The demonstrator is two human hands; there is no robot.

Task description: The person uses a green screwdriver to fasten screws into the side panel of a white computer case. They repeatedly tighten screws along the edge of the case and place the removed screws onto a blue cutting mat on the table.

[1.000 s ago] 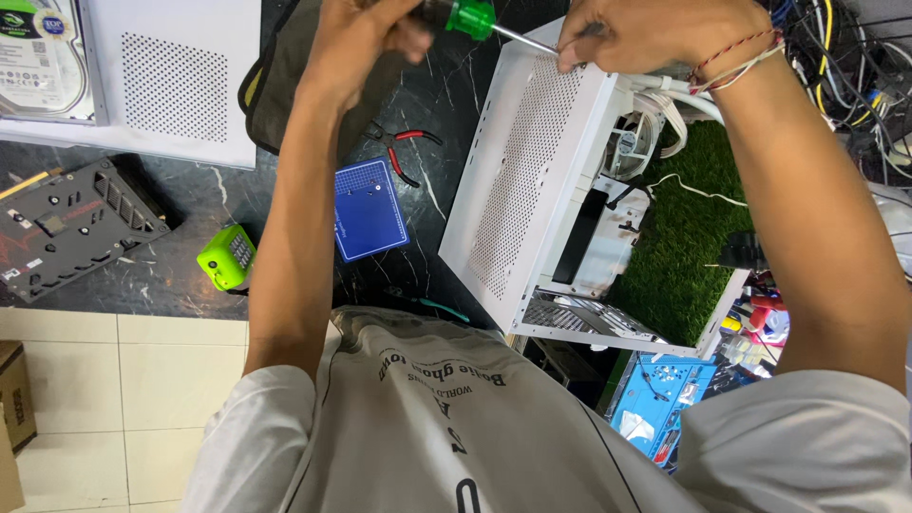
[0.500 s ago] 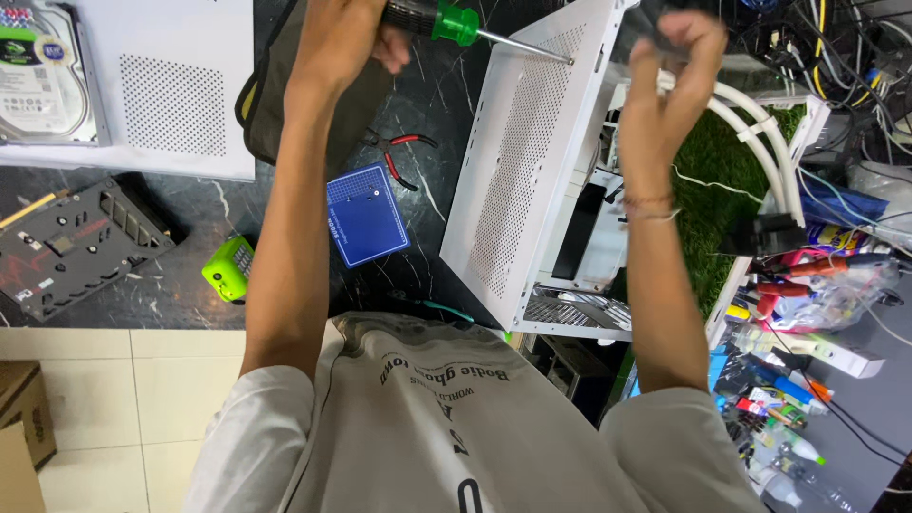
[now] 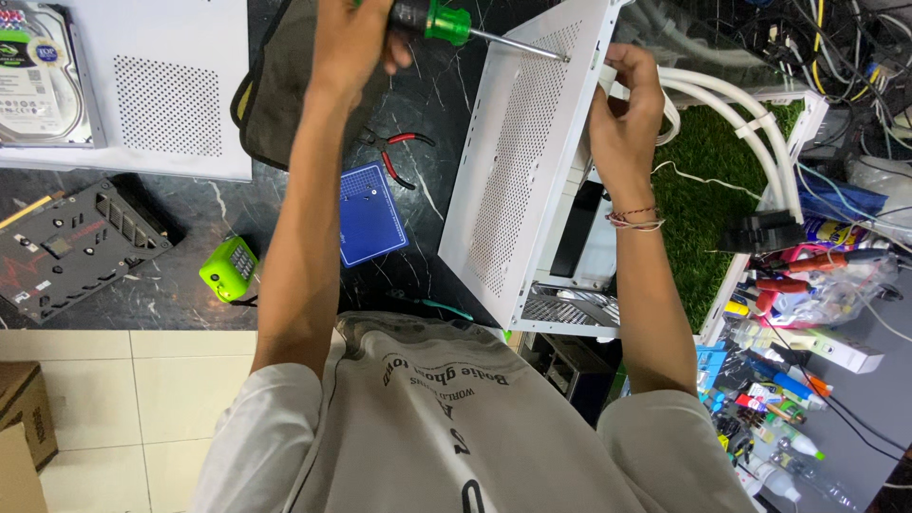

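The left hand [image 3: 356,43] is wrapped tight around the black grip of a screwdriver [image 3: 475,30], fingers fully curled, the green collar poking out just past the knuckles. The shaft runs out level to the right and its tip meets the top edge of the white computer case [image 3: 518,161], right at the perforated side wall.

Over on the other side, the right hand [image 3: 627,119] is half closed, fingers bent and pinching at white cables [image 3: 731,104] by the case's upper edge; exactly what sits between the fingertips is hidden. A thread bracelet [image 3: 635,219] circles that wrist.

The case stands tilted on the dark marble table [image 3: 190,285], its lower corner hanging close to the table's front edge, just above the person's chest. Left of it there's a strip of bare marble, then a blue mat [image 3: 372,214] and red-handled pliers [image 3: 394,152] lying near the left forearm. A small green gadget [image 3: 228,269] sits close to the table edge, with a black circuit board [image 3: 71,247] further left. To the right, green turf [image 3: 708,190] touches the case, and beyond it a crowded heap of tools [image 3: 788,285] leaves little room.
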